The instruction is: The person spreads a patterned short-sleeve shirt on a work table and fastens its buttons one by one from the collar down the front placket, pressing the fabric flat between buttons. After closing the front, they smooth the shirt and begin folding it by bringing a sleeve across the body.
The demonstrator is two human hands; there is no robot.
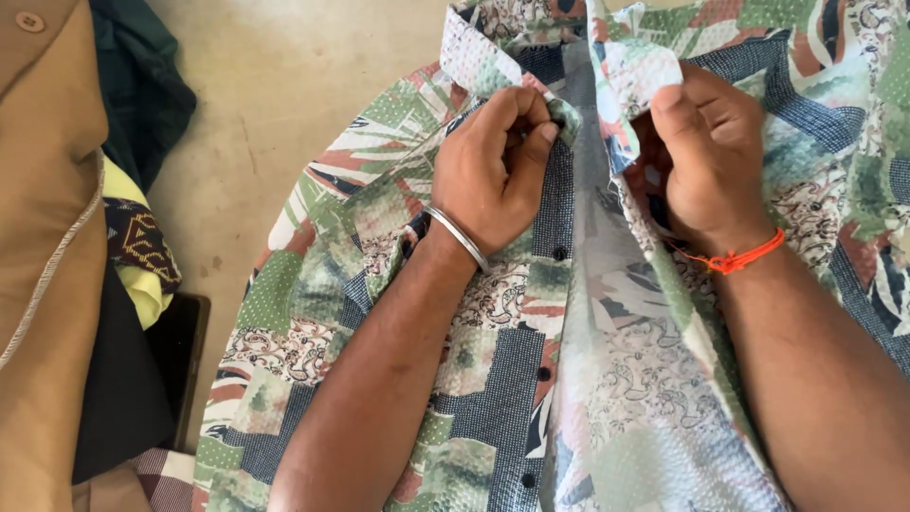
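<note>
Shirt (493,379): patterned, spread flat on the floor (284,85).
Left hand (493,171): fingers pinched on the button edge.
Right hand (706,156): fingers gripping the opposite edge.
Nearby: tan garment (43,237), phone (180,365) at left.

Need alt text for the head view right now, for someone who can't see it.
Two bare hands pinch the front edges of a patchwork-print green, blue and white button-up shirt near its collar: left hand, right hand. The shirt lies on a pale floor; tan cloth lies left.
</note>
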